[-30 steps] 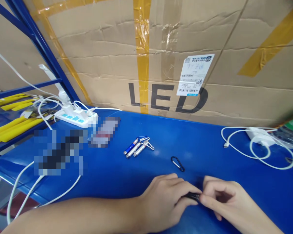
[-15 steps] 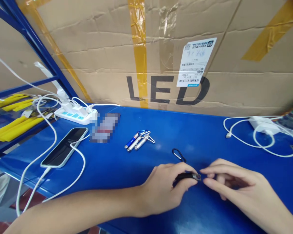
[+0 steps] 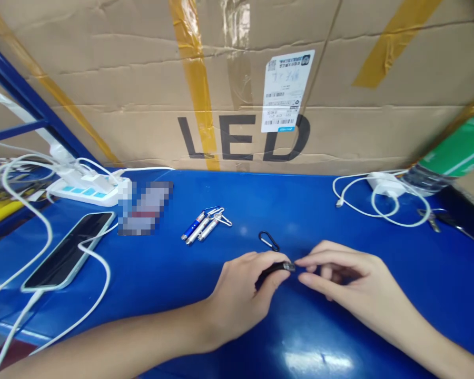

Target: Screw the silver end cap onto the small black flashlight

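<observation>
My left hand is closed around a small black flashlight, whose silvery end pokes out between thumb and forefinger. Most of its body is hidden by the fingers. Facing that end is my right hand, thumb and forefinger slightly apart with nothing visible between them; whether the forefinger touches the tip I cannot tell. A black carabiner lies on the table just beyond my left hand. Farther left lie a blue keychain flashlight and two silver keychain flashlights, side by side with small clips at their far ends.
The blue table backs onto a large cardboard box marked LED. At left are a phone with a cable, a white power strip and a pixelated item. A white charger and a green-labelled bottle stand right.
The view has shifted right, so the whole scene sits farther left. Both hands keep nearly the same pose, the left one still holding the small black flashlight.
</observation>
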Demonstrator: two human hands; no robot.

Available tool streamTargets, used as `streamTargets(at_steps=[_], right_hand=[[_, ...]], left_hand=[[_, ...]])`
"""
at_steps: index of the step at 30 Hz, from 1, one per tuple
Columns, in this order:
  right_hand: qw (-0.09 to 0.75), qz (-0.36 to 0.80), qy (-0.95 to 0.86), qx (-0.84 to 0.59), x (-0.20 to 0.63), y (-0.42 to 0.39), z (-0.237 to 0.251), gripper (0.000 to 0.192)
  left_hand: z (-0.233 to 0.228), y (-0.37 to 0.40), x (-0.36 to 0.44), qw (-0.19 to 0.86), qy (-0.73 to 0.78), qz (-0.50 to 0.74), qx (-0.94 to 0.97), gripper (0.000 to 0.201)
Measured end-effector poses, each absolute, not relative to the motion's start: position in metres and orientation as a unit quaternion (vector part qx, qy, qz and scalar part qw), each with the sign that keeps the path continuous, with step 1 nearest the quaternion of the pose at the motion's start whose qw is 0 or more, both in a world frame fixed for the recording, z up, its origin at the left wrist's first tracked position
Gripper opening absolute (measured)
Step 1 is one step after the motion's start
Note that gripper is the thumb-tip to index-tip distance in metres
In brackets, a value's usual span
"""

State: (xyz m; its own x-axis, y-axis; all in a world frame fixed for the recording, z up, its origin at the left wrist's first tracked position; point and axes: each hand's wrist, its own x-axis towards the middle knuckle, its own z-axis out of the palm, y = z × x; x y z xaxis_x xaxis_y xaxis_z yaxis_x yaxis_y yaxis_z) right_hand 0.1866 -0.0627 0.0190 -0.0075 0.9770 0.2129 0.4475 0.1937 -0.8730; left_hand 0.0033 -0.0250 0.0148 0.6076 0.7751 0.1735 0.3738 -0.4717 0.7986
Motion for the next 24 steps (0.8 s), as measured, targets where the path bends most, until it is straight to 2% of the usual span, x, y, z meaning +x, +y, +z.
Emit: streamTargets(at_steps=[9,15,20,24], right_hand=[[0.424,0.313,-0.641,-0.558,0.187,-0.063,0.022,0.008],[0.425,0.318,-0.651,-0.543,0.186,-0.066,0.021,0.006],[0.415,0.354,-0.653,-0.526,0.186,-0.065,0.020,0.015],[0.410,0.331,-0.679,-0.512,0.185,-0.067,0.020,0.026]], left_hand=[[0.009,-0.026,0.002,0.349,0.324,0.277,0.834,0.013],[0.009,-0.025,0.002,0.396,0.313,0.267,0.821,0.013],[0.008,-0.026,0.001,0.430,0.301,0.254,0.813,0.008],[0.003,-0.026,-0.001,0.425,0.271,0.236,0.831,0.012]])
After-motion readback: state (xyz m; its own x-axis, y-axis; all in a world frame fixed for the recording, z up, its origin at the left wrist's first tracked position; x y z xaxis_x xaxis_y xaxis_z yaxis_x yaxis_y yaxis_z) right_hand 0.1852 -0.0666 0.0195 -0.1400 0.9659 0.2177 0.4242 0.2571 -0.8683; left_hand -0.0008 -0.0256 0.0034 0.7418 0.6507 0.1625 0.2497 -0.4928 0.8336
